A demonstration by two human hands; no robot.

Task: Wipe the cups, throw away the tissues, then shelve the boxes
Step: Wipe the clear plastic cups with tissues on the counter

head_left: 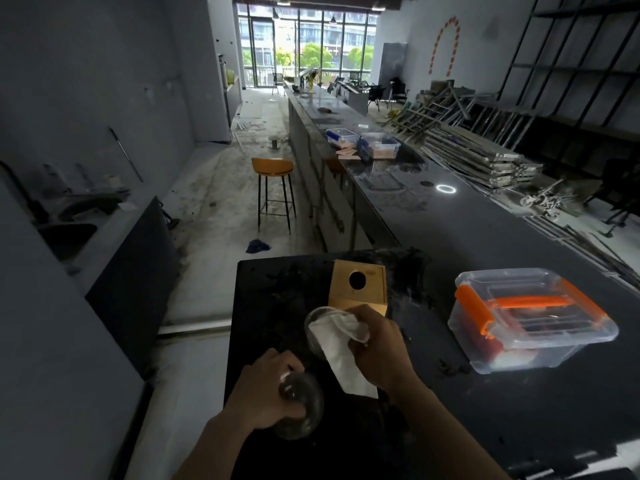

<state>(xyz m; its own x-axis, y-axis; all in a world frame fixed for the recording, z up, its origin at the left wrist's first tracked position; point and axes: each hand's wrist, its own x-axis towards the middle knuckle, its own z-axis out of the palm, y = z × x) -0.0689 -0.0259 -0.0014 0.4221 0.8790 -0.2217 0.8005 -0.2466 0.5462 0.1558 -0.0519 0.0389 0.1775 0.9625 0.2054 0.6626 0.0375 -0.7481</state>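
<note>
Head view: the person works at the near end of a long dark counter (467, 237). Two clear glass cups are in play. The nearer glass cup (300, 407) is low, close to the counter's left edge, and looks tilted; whether it touches the surface cannot be told. The farther glass cup (316, 329) sits just in front of a wooden tissue box (358, 287), with a white tissue (341, 355) draped from its rim toward the person.

The likeliest mishap is the nearer cup slipping: it is smooth glass close to the edge, so a loosened hold could send it to the floor. Pressing the tissue hard against the farther cup could also push it into the tissue box, since nothing braces it.

The left hand (268, 391) is curled around the nearer cup, fingers wrapped over its side. The right hand (375, 348) is closed in a bunch on the tissue's upper part, against the farther cup's rim. A clear plastic box with orange latches (530, 325) stands lidded, well to the right, not yet shelved.
</note>
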